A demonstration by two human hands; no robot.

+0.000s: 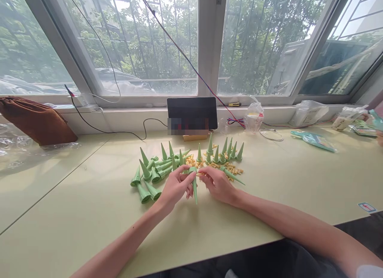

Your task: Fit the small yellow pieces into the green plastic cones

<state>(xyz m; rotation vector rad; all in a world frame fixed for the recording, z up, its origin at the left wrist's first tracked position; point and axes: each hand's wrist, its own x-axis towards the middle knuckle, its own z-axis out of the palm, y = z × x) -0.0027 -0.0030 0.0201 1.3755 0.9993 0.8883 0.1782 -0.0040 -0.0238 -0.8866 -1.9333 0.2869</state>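
Observation:
My left hand (178, 185) is closed around a green plastic cone-shaped spike (195, 189), its pointed tip hanging down toward the table. At the spike's wide upper end, my right hand (217, 183) pinches a small yellowish piece (200, 174) between thumb and fingers. Just behind the hands lies a loose pile of similar yellowish pieces (235, 169). Several green spikes (144, 194) lie on their sides or stand to the left. More green spikes (216, 154) stand point up behind the pile, and one spike (233, 176) lies beside my right hand.
A dark tablet screen (192, 110) leans at the back by the window sill. Cables (119, 132) run along the table's rear. A brown drawstring bag (36, 120) stands at the left; a plastic cup in a bag (254, 117) and teal package (314, 140) are right.

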